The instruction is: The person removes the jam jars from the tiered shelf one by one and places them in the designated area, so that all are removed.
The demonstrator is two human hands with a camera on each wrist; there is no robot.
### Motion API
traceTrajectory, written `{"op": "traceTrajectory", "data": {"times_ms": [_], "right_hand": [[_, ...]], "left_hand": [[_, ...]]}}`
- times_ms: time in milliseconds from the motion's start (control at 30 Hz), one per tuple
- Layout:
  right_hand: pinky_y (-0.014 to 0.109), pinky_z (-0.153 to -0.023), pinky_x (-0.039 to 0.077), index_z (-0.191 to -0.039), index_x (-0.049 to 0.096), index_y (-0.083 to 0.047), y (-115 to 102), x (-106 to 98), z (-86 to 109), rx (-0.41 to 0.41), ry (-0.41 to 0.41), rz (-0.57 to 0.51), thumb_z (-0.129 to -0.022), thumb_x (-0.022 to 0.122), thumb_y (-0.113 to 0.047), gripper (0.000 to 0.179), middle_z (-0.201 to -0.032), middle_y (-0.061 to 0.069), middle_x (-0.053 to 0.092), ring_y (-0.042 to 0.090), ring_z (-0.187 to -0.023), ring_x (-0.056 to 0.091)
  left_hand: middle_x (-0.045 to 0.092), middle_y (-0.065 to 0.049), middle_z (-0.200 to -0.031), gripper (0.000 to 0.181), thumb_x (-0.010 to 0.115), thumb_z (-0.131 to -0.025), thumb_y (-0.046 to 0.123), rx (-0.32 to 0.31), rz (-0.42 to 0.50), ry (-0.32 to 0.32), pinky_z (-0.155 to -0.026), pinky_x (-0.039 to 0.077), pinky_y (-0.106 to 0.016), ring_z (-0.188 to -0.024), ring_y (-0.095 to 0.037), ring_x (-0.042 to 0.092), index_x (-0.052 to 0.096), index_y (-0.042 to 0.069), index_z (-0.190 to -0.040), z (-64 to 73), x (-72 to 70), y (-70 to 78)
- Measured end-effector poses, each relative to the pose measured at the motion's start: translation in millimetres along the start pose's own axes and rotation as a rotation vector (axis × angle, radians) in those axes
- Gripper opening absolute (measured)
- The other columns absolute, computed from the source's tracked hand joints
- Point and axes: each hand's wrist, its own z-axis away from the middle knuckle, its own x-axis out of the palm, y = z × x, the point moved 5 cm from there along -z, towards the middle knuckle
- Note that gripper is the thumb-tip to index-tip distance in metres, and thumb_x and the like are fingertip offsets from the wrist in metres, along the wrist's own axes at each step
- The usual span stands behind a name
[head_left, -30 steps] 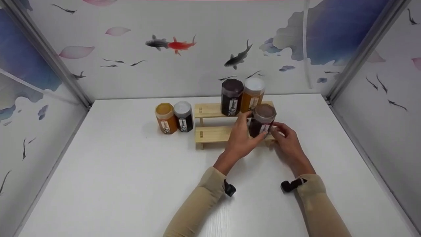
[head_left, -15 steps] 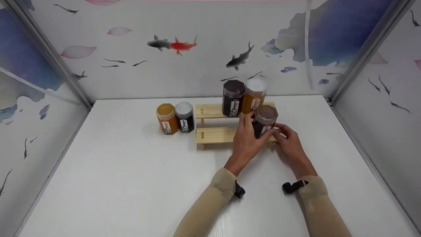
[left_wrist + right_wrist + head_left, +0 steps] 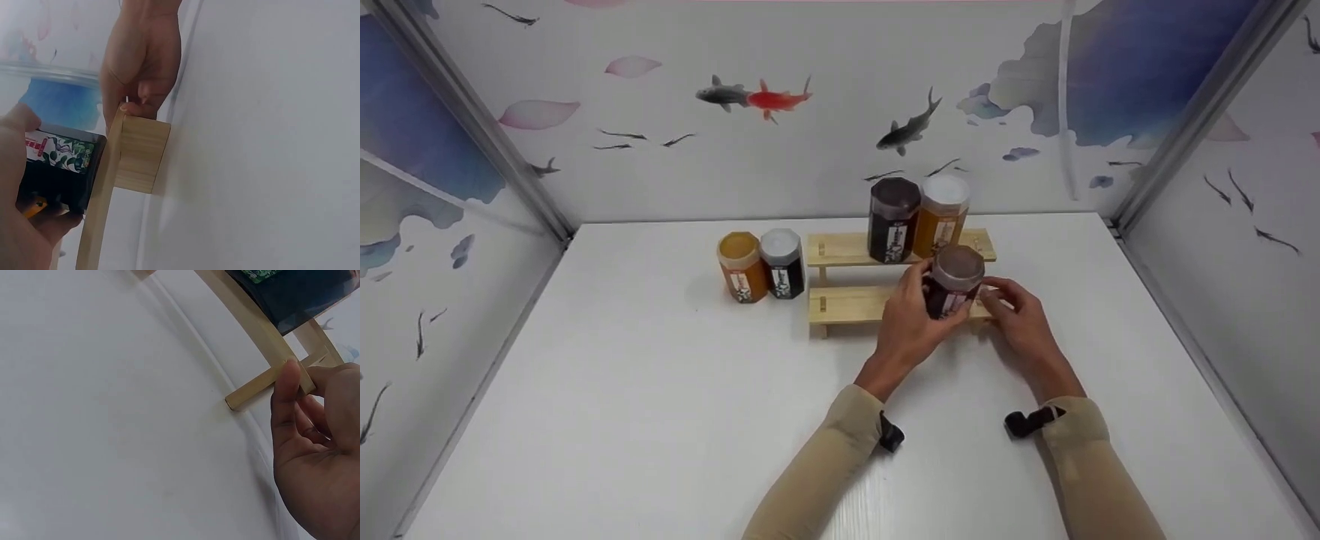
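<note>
The left hand (image 3: 911, 322) had its thumb (image 3: 948, 324) and fingers (image 3: 913, 276) curled in a wide grip. Just to its right, the right hand (image 3: 1025, 330) made a pinch between thumb and bent fingers. Nearer the body than the hands, the sleeved left forearm (image 3: 817, 461) slanted inward strongly, and the sleeved right forearm (image 3: 1089, 461) slanted inward less.
</note>
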Motion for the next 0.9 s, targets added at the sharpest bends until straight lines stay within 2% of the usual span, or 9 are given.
{"op": "traceTrajectory", "data": {"times_ms": [133,233,367,533,700,900], "right_hand": [[0.021,-0.078,0.059,-0.152,0.058,-0.014,0,4,-1.3,-0.003,-0.015,-0.048,-0.11,0.062,-0.044,0.051,-0.132,0.011,0.061,0.009,-0.098,0.065],[0.021,-0.077,0.058,-0.152,0.058,-0.013,1,6,-2.8,-0.004,-0.018,-0.067,-0.11,0.064,-0.043,0.052,-0.126,0.006,0.062,0.008,-0.095,0.064],[0.02,-0.074,0.056,-0.152,0.059,-0.013,2,6,-3.3,0.003,-0.008,-0.061,-0.109,0.065,-0.043,0.053,-0.121,0.003,0.063,0.007,-0.091,0.062],[0.019,-0.076,0.056,-0.153,0.058,-0.014,3,3,-2.0,0.029,0.002,-0.046,-0.11,0.064,-0.044,0.053,-0.124,0.003,0.061,0.008,-0.094,0.063],[0.019,-0.077,0.057,-0.154,0.058,-0.016,6,1,-2.4,0.061,0.008,-0.061,-0.109,0.064,-0.045,0.053,-0.126,0.003,0.06,0.009,-0.098,0.064],[0.019,-0.077,0.059,-0.154,0.057,-0.015,5,0,-2.3,0.05,0.012,-0.061,-0.11,0.063,-0.042,0.052,-0.125,0.003,0.061,0.008,-0.097,0.065]], "left_hand": [[0.07,-0.008,-0.139,0.078,0.088,-0.089,0.041,0.084,-0.005,0.079,-0.094,0.064,-0.03,-0.115,-0.017,0.074,0.054,0.006,-0.15,-0.8,-11.6,-2.1],[0.071,-0.008,-0.138,0.077,0.088,-0.088,0.041,0.145,0.037,0.136,-0.092,0.065,-0.03,-0.113,-0.016,0.076,0.057,0.007,-0.15,-3.2,-24.7,1.0],[0.071,-0.007,-0.138,0.078,0.089,-0.088,0.038,0.224,0.118,0.189,-0.093,0.064,-0.026,-0.115,-0.015,0.075,0.057,0.008,-0.152,-7.0,-46.8,10.0],[0.071,-0.009,-0.135,0.08,0.089,-0.088,0.035,0.303,0.142,0.271,-0.092,0.063,-0.024,-0.111,-0.014,0.074,0.056,0.005,-0.154,-13.9,-80.6,18.9],[0.071,-0.011,-0.137,0.077,0.088,-0.089,0.031,0.313,0.177,0.338,-0.09,0.064,-0.028,-0.113,-0.016,0.073,0.057,0.004,-0.154,-21.6,-112.9,14.1],[0.071,-0.011,-0.138,0.075,0.088,-0.089,0.031,0.293,0.145,0.369,-0.092,0.065,-0.034,-0.119,-0.018,0.071,0.059,0.003,-0.152,-21.4,-146.7,-8.6]]}}
